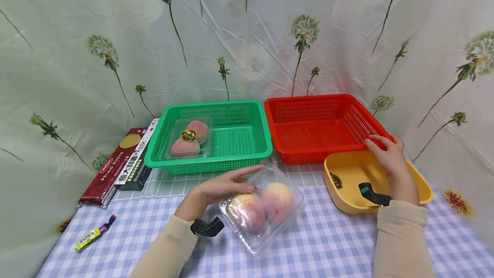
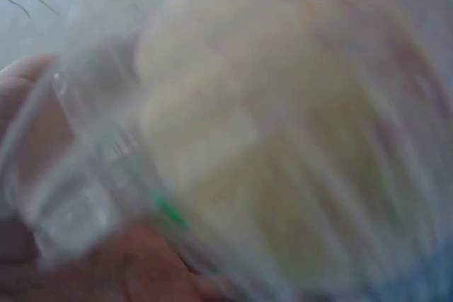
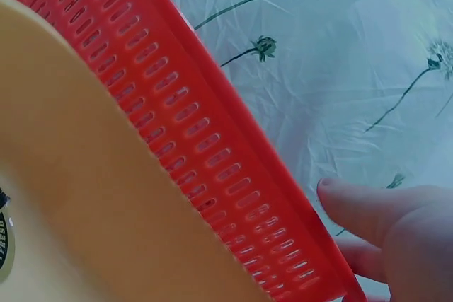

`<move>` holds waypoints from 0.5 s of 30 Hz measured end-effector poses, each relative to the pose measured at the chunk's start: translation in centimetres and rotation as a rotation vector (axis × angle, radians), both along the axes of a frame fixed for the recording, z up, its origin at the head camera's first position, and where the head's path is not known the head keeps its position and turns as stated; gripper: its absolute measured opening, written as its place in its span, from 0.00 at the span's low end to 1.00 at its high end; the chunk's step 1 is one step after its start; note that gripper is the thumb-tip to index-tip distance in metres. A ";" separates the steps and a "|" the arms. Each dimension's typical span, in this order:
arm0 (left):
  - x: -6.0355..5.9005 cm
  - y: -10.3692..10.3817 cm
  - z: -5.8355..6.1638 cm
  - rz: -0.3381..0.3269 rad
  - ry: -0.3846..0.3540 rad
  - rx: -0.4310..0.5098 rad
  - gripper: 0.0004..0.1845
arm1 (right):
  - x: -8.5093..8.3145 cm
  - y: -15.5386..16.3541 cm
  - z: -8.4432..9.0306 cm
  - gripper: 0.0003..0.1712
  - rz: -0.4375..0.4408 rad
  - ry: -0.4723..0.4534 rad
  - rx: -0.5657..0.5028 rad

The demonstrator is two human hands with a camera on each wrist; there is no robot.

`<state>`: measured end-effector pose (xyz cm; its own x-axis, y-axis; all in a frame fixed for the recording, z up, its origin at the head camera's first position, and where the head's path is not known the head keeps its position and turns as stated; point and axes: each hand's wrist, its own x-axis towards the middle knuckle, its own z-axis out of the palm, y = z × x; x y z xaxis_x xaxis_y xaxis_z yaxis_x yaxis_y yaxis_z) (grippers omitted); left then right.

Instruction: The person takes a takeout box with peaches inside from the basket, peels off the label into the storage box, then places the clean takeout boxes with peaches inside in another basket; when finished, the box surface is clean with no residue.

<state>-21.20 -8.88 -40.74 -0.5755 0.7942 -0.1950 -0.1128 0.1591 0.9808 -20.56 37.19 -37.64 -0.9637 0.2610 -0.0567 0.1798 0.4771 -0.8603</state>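
**Insp. A:** Your left hand [image 1: 221, 188]: status?

**Insp. B:** Fingers straight, laid flat on top of the clear clamshell [image 1: 266, 207] w/ two peaches inside. No curl round it. The left wrist view is a blur of plastic and fruit, so grip detail there can't be confirmed. The clamshell sits tilted on the checked tablecloth [image 1: 328, 243], near centre, just in front of the green basket [image 1: 235, 147].

**Insp. A:** And your right hand [image 1: 390, 158]?

**Insp. B:** At the near-right corner of the red basket [image 1: 320, 125]. Fingers [image 3: 368, 206] extended, tips resting on the rim; not clenched, not wrapped round it. The hand is over the yellow tray [image 1: 347, 175], which lies near right, just in front of the red basket.

**Insp. A:** Other items?

**Insp. B:** A second peach pack [image 1: 189, 138], w/ sticker, is in the left part of the green basket. The baskets stand side by side at the far edge, green left, red right. Pasta boxes [image 1: 119, 164] lie far left. A small wrapped candy [image 1: 92, 234] lies near left. A floral curtain [image 1: 247, 33] hangs behind.
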 end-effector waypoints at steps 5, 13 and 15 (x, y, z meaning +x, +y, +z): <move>0.2 0.2 1.3 0.085 -0.038 0.085 0.34 | 0.2 0.2 -0.2 0.39 -0.015 -0.001 0.016; 1.0 2.4 4.3 0.304 -0.139 0.176 0.29 | 0.1 -0.2 -0.2 0.38 -0.010 0.021 0.011; 0.7 3.5 4.9 0.365 -0.159 0.214 0.29 | 0.0 -0.2 -0.1 0.38 -0.014 0.013 0.018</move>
